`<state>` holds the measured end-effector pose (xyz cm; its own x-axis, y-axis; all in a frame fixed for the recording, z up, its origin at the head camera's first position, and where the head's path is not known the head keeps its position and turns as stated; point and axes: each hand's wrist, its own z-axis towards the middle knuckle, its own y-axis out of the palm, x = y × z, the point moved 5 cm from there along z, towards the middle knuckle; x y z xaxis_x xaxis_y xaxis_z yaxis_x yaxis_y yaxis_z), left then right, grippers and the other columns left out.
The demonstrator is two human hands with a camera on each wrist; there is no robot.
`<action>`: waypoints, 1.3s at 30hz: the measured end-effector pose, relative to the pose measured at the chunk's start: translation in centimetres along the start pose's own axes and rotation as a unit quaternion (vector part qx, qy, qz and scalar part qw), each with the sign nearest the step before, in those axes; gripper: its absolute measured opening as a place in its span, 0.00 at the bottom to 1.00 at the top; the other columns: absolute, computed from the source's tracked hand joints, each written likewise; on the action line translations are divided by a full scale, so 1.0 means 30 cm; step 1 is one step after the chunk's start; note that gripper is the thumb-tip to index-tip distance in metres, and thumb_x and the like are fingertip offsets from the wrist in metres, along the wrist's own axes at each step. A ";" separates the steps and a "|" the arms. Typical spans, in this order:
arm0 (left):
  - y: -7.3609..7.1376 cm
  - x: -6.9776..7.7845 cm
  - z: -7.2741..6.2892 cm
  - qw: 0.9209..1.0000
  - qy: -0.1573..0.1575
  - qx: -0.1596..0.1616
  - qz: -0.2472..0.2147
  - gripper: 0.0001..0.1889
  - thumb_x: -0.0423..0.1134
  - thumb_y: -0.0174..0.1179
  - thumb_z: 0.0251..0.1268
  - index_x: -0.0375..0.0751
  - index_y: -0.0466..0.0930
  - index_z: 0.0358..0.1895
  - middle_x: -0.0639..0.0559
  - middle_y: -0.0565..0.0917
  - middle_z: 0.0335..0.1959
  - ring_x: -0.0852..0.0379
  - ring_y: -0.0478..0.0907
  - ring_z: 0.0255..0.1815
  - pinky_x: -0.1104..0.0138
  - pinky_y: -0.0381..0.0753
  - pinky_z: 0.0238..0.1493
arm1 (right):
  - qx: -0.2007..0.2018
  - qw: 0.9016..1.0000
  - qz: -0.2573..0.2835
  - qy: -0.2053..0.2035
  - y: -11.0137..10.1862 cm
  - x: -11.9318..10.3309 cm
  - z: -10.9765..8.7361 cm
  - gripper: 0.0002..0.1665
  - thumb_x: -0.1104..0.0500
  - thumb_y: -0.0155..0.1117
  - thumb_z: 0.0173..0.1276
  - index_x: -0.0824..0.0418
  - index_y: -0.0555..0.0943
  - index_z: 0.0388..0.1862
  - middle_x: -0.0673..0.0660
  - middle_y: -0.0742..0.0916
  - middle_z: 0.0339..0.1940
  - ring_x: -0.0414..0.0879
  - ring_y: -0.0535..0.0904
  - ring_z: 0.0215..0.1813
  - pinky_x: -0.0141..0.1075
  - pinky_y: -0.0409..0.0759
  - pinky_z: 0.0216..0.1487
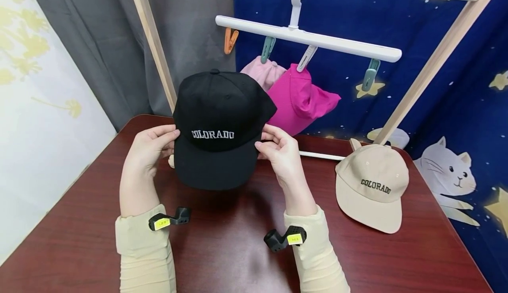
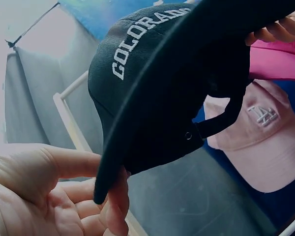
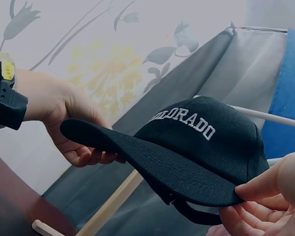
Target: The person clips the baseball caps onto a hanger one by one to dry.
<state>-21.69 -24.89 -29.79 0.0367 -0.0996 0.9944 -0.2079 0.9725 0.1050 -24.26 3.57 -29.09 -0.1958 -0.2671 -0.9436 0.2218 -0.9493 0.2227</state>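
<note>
Both hands hold up a black baseball cap (image 1: 216, 108) with white COLORADO lettering, its brim toward the person. My left hand (image 1: 148, 150) pinches the brim's left edge between thumb and fingers; in the left wrist view the cap's dark brim (image 2: 152, 103) runs up from that pinch. On the opposite side my right hand (image 1: 279, 150) grips the brim edge, thumb on top and fingers beneath, as the right wrist view of the hand (image 3: 270, 196) shows. Behind the cap, a pink cap (image 1: 263, 72) and a magenta cap (image 1: 293, 99) hang from clips.
A white hanger (image 1: 309, 37) on the wooden rack (image 1: 436, 59) carries an orange clip (image 1: 230, 41), two green clips and a grey clip (image 1: 307, 58). A beige COLORADO cap (image 1: 373, 185) lies at the right of the brown table (image 1: 222, 249).
</note>
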 end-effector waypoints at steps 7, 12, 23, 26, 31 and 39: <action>-0.017 -0.012 0.012 1.000 -0.010 0.003 0.017 0.10 0.34 0.59 0.66 0.57 0.83 0.31 0.59 0.82 0.19 0.65 0.77 0.19 0.75 0.77 0.25 | 0.001 1.000 -0.001 0.007 0.011 0.029 0.022 0.25 0.79 0.58 0.61 0.75 0.73 0.59 0.57 0.79 0.36 0.39 0.79 0.28 0.33 0.81 0.30; -0.019 -0.022 0.017 1.000 -0.021 -0.008 -0.003 0.09 0.34 0.58 0.68 0.54 0.82 0.32 0.59 0.82 0.21 0.65 0.78 0.20 0.74 0.78 0.26 | 0.006 1.000 -0.008 0.014 0.018 0.051 0.033 0.25 0.79 0.59 0.61 0.74 0.73 0.59 0.57 0.79 0.35 0.39 0.79 0.28 0.34 0.81 0.30; -0.027 -0.054 0.035 0.998 -0.030 -0.022 -0.058 0.07 0.31 0.54 0.70 0.46 0.80 0.35 0.55 0.79 0.20 0.63 0.75 0.18 0.73 0.78 0.25 | -0.005 0.999 -0.027 0.021 0.044 0.088 0.057 0.25 0.79 0.59 0.61 0.73 0.74 0.58 0.59 0.79 0.35 0.39 0.79 0.28 0.39 0.83 0.34; -0.027 -0.059 0.040 0.997 -0.036 -0.022 -0.067 0.06 0.31 0.53 0.70 0.44 0.79 0.36 0.55 0.80 0.21 0.63 0.76 0.19 0.73 0.78 0.24 | -0.005 0.999 -0.031 0.025 0.046 0.096 0.062 0.25 0.79 0.60 0.61 0.73 0.75 0.58 0.59 0.79 0.35 0.40 0.79 0.28 0.43 0.83 0.36; -0.024 -0.067 0.046 0.996 -0.044 -0.016 -0.076 0.05 0.31 0.52 0.71 0.43 0.77 0.39 0.56 0.81 0.22 0.64 0.77 0.19 0.74 0.77 0.23 | 0.003 0.999 -0.037 0.028 0.045 0.108 0.068 0.24 0.78 0.60 0.60 0.73 0.75 0.58 0.58 0.79 0.34 0.40 0.79 0.28 0.44 0.83 0.35; -0.017 -0.082 0.057 0.994 -0.040 -0.001 -0.103 0.07 0.31 0.52 0.71 0.44 0.78 0.37 0.55 0.81 0.22 0.63 0.77 0.20 0.74 0.77 0.23 | 0.018 0.998 -0.041 0.045 0.047 0.131 0.075 0.25 0.78 0.61 0.60 0.72 0.76 0.57 0.61 0.80 0.35 0.39 0.80 0.28 0.39 0.83 0.33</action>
<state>-23.35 -25.49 -32.25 0.0002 -0.3132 0.9497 -0.2028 0.9299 0.3068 -26.88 0.81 -31.95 -0.1248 -0.1740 -0.9768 0.1745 -0.9730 0.1510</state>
